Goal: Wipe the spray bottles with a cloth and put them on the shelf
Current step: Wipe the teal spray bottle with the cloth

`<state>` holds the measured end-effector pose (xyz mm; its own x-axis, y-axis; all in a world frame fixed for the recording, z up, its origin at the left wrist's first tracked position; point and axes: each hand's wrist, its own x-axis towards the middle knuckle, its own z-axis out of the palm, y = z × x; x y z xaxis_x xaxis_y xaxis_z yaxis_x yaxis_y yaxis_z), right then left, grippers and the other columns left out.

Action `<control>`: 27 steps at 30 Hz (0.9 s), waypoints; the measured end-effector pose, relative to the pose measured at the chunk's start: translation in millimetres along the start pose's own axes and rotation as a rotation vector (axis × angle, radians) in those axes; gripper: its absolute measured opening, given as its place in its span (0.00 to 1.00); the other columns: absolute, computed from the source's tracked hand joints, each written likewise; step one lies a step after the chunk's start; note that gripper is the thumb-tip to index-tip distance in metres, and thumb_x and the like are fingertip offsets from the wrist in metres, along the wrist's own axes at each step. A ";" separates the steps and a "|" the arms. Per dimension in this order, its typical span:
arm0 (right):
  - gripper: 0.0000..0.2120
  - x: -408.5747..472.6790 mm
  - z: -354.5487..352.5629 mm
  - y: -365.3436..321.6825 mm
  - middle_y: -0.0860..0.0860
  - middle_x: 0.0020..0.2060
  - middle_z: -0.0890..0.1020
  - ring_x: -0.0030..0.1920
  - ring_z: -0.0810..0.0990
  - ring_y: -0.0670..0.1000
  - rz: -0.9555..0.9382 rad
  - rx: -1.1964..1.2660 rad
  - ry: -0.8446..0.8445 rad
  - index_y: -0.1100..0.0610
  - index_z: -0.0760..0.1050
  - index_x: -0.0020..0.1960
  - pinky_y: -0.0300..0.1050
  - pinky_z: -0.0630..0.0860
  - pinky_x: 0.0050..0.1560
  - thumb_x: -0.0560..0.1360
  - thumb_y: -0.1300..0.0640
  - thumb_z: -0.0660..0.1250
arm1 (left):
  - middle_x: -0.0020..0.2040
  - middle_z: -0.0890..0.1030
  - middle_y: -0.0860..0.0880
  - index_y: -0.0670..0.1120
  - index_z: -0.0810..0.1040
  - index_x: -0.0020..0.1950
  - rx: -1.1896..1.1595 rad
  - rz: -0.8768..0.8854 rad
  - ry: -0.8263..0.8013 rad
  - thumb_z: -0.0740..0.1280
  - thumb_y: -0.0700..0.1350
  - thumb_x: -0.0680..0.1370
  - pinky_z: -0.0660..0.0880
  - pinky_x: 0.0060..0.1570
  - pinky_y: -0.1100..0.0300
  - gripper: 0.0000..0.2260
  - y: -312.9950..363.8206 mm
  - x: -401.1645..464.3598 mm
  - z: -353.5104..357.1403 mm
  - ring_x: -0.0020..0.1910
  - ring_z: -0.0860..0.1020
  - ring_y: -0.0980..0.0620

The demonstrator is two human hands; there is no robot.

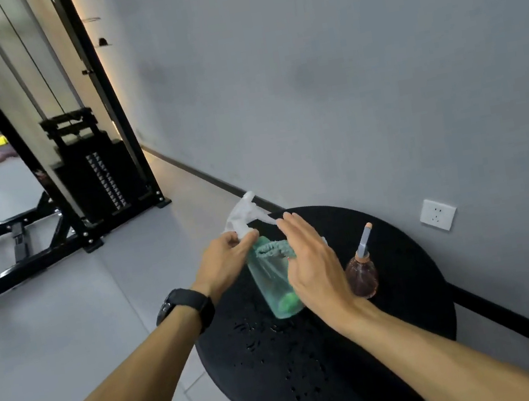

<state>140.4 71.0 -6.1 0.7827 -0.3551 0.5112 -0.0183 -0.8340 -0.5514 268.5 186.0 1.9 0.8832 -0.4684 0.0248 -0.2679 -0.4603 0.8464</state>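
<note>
Green bottle [275, 285], clear, white-nozzled, tilted.

both bare forearms reach forward, converging over the round surface [334, 362]. the left hand [223, 264], a dark watch [186, 308] on its wrist, curls its fingers in a pinch. the right hand [314, 261] stands edge-up, fingers straight and together, palm facing left.

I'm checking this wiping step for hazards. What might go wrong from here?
The green bottle is tilted, held only at its neck by the left hand; it might slip. The right hand presses the cloth with flat fingers close to the pink bottle, which could be knocked over. Water drops on the table may make it slippery.
</note>
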 end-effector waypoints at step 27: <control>0.40 -91.0 23.5 -8.5 0.54 0.77 0.57 0.77 0.53 0.57 -0.074 -0.314 -0.300 0.59 0.55 0.77 0.53 0.63 0.71 0.72 0.43 0.63 | 0.46 0.85 0.47 0.44 0.83 0.48 -0.208 -0.147 -0.109 0.65 0.58 0.79 0.83 0.43 0.58 0.18 -11.4 -63.2 30.0 0.44 0.85 0.51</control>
<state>83.9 120.3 -63.4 0.9342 -0.1900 0.3020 -0.1075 -0.9570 -0.2694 204.1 198.3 -25.2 0.8573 -0.4912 -0.1543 -0.0447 -0.3696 0.9281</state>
